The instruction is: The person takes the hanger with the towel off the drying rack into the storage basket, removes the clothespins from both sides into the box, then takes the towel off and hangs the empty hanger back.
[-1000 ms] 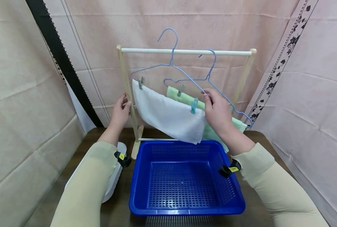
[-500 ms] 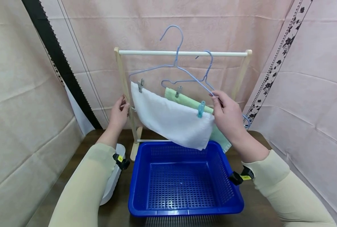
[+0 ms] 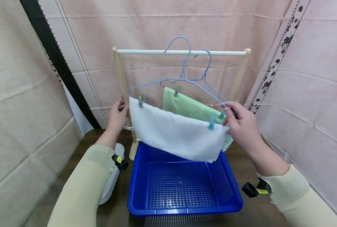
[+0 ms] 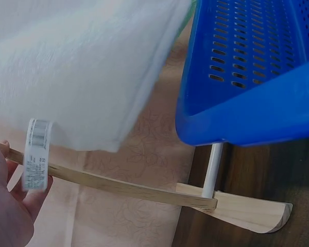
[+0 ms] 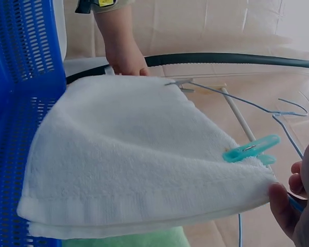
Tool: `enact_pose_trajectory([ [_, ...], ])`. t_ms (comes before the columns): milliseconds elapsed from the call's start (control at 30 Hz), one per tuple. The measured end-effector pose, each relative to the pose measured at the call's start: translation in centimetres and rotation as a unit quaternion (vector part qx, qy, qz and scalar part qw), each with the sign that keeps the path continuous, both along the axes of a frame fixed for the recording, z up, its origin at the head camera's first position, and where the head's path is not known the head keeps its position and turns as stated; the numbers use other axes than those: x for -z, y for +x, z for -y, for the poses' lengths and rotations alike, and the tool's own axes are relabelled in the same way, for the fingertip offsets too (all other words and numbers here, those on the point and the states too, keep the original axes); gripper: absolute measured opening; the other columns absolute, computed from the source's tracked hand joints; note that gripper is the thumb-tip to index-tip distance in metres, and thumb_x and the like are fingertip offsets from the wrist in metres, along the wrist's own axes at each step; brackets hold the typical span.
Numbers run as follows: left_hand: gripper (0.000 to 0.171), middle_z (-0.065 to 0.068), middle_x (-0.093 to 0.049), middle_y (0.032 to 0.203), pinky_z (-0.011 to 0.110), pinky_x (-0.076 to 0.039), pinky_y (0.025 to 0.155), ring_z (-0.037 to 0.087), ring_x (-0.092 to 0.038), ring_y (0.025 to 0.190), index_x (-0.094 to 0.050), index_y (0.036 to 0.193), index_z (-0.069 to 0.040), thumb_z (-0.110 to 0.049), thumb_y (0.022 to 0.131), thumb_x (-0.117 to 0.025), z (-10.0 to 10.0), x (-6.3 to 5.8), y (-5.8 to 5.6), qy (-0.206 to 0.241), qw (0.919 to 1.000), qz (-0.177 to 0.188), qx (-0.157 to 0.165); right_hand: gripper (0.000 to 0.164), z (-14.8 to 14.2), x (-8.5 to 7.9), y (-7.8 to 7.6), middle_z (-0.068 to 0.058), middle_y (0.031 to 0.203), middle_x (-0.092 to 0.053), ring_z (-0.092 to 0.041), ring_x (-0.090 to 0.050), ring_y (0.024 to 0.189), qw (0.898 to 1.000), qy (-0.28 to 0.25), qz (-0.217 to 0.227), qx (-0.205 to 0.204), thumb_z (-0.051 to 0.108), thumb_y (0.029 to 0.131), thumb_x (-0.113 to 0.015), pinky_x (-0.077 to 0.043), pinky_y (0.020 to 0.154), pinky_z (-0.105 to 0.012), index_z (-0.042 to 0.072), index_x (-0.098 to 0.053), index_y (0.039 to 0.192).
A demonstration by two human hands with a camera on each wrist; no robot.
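Note:
My right hand (image 3: pixel 242 124) grips the right end of a blue wire hanger (image 3: pixel 202 88), whose hook overlaps the rack's top bar in the head view. A white towel (image 3: pixel 177 132) is pinned to it by a grey clothespin (image 3: pixel 141 100) and a teal clothespin (image 3: pixel 212 121). Behind it, a green towel (image 3: pixel 188 105) hangs from a second blue hanger (image 3: pixel 209 67) on the bar. My left hand (image 3: pixel 118 116) holds the left wooden post (image 3: pixel 120 72) of the rack; in the left wrist view its fingers curl round the post (image 4: pixel 118 191), beside the towel's tag (image 4: pixel 38 154).
A blue perforated basket (image 3: pixel 185 212) stands on the dark wooden table (image 3: pixel 256 208) in front of the rack. Left of it, partly under my left sleeve, lies a white container (image 3: pixel 111 186). Pale curtains (image 3: pixel 145 25) close in the back and sides.
My right hand has moved right and down, carrying the hanger with the white towel. The hanger's hook, first above the bar, has come lower. The left hand stays at the post.

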State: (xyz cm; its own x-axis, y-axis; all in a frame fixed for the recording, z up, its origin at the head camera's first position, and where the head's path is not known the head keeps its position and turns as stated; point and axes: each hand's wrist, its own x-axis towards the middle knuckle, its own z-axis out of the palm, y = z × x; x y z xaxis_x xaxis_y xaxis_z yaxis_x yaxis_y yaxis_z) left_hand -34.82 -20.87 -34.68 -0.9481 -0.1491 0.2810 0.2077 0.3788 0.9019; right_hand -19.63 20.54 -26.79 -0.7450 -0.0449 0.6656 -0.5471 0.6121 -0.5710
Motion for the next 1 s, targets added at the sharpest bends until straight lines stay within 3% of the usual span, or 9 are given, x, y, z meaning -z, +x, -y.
enact_pose_trajectory([
  [533,0.055,0.012,-0.044,0.15,0.042,-0.05,0.098,0.028,-0.047,0.131,-0.03,0.156,-0.025,-0.023,0.105,-0.05,-0.1,0.3,0.1,0.006,0.9999,-0.009,-0.006,0.018,-3.1,3.9,2.3,-0.007,0.076,-0.066,-0.005,-0.063,0.064,0.999,0.007,0.026,-0.019,0.009,0.102,-0.053,-0.051,0.044,-0.024,0.005,-0.065,0.115],
  [1000,0.057,0.011,-0.045,0.148,0.041,-0.051,0.097,0.026,-0.05,0.128,-0.029,0.157,-0.029,-0.025,0.105,-0.05,-0.2,0.2,0.4,0.011,0.9999,-0.009,-0.009,0.018,-4.3,4.9,3.1,-0.005,0.074,-0.067,-0.003,-0.062,0.067,0.999,0.022,0.029,-0.018,0.007,0.101,-0.055,-0.053,0.047,-0.025,0.007,-0.065,0.116],
])
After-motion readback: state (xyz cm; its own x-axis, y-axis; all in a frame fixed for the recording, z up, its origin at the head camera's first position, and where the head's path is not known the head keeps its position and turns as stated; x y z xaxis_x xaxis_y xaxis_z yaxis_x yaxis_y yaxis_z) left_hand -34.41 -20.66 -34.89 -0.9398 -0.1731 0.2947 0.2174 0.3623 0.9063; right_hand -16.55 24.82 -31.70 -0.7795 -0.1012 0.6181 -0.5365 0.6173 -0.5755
